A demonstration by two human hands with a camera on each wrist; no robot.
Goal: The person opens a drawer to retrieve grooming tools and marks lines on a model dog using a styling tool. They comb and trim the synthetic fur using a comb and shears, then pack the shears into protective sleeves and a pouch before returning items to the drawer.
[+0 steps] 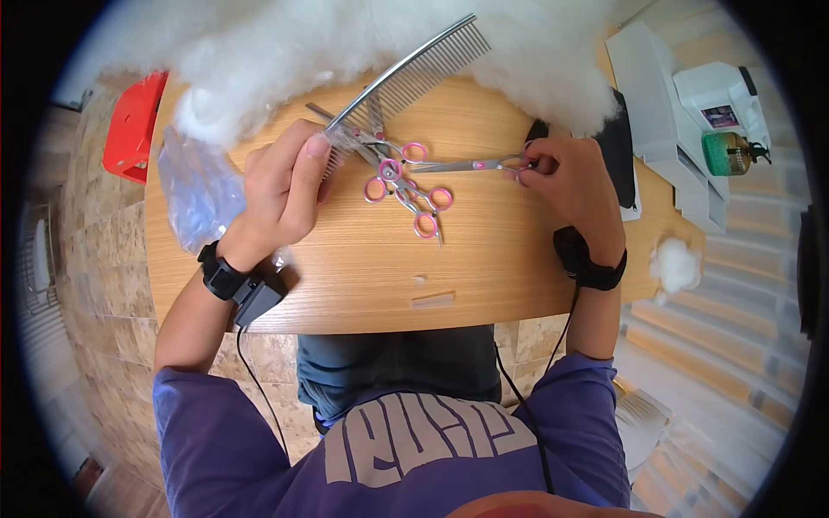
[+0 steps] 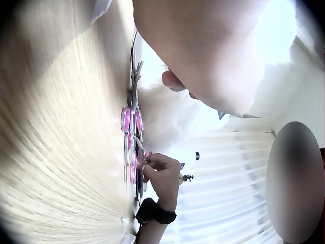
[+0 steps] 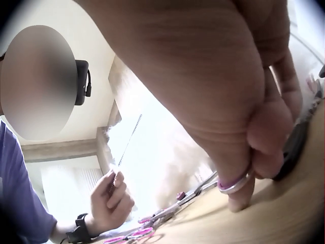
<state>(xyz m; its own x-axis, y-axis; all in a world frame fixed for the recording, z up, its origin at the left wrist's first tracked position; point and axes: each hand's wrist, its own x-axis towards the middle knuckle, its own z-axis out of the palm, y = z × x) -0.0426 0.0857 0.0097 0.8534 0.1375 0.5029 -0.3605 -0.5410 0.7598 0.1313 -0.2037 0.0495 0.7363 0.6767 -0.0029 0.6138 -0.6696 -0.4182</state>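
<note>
My left hand grips a long metal comb by one end, its spine slanting up to the right over the table. In my right hand are the handle rings of a slim pair of scissors with pink-lined rings. These scissors point left, low over the tabletop; in the right wrist view a ring circles a digit near its tip. Between the hands lies a crossed pile of other scissors with pink rings, the held blades reaching its edge. The comb's gripped end is partly hidden by the fingers.
A big white fluffy mass covers the table's far side. A clear plastic bag lies left, a dark case right. Small clear strips sit near the front edge. Beyond the right edge stand a white jug and a green-brown pump bottle.
</note>
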